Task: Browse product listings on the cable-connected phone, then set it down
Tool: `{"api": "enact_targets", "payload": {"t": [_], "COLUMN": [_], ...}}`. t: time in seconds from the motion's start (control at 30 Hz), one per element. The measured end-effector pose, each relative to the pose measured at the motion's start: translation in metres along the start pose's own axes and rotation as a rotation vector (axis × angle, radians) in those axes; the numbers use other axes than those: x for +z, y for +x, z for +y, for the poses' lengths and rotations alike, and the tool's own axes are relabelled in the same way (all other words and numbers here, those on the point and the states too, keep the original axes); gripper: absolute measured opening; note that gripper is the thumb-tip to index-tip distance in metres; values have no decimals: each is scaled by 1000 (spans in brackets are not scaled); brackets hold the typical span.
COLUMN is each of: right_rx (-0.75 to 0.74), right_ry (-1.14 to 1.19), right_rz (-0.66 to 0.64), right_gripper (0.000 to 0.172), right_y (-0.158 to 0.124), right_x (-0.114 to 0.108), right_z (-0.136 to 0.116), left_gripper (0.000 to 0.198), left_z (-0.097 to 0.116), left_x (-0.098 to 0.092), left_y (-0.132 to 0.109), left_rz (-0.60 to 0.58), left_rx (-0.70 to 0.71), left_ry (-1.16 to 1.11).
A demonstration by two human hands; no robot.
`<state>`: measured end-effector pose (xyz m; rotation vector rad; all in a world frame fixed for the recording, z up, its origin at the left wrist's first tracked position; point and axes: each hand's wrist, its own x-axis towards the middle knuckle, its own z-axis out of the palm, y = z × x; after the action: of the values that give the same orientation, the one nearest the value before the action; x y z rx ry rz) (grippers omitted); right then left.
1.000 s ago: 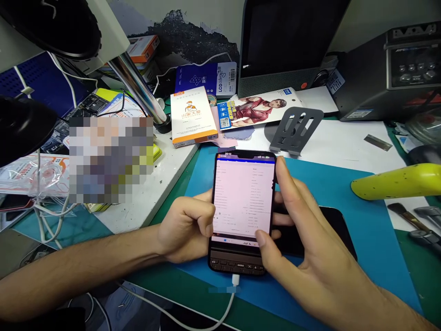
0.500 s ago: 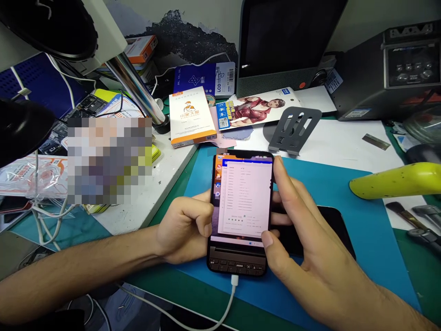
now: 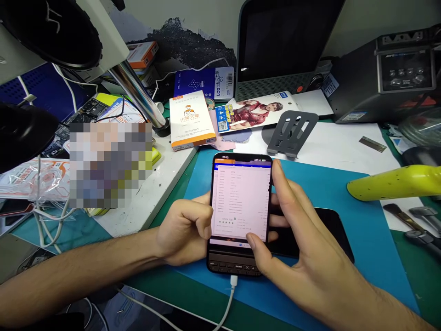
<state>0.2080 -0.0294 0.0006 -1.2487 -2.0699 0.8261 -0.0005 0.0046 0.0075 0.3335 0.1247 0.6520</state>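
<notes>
from my remote seat i see the left hand (image 3: 184, 232) reaching in from the left, thumb bent and fingers curled, gripping the lit smartphone (image 3: 243, 197) by its left edge. the right hand (image 3: 312, 259) spreads along the other edge, index extended, thumb over the lower screen; whether it grips too, i cannot tell. above the blue mat (image 3: 379, 239), the phone's long axis runs away from the wearer, clock end farthest, white cable (image 3: 227, 307) at the near end.

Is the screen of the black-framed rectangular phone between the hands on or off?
On: the black-framed rectangular phone shows a bright, pale page, with 20:12 lit at its top.
</notes>
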Motion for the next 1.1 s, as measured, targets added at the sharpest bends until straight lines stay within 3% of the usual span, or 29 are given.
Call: {"api": "enact_targets", "payload": {"t": [0.1, 0.27, 0.5, 0.67, 1.1], "right_rx": [33, 49, 3, -30, 10], "right_ry": [8, -12, -3, -81, -25], "right_rz": [-16, -18, -32, 0, -5], "right_gripper": [96, 99, 89, 82, 94], "right_y": [-1, -2, -4, 1, -2], "right_x": [0, 0, -7, -6, -4], "right_z": [0, 1, -1, -3, 0], "left_gripper": [85, 76, 86, 87, 80], "left_z": [0, 0, 1, 2, 1], "left_x": [-2, -5, -4, -4, 0], "left_y": [-1, -3, -3, -1, 0], "left_rz": [10, 163, -3, -1, 27], "left_rx": [-26, -78, -36, -42, -32], "left_ry": [17, 106, 10, 39, 30]}}
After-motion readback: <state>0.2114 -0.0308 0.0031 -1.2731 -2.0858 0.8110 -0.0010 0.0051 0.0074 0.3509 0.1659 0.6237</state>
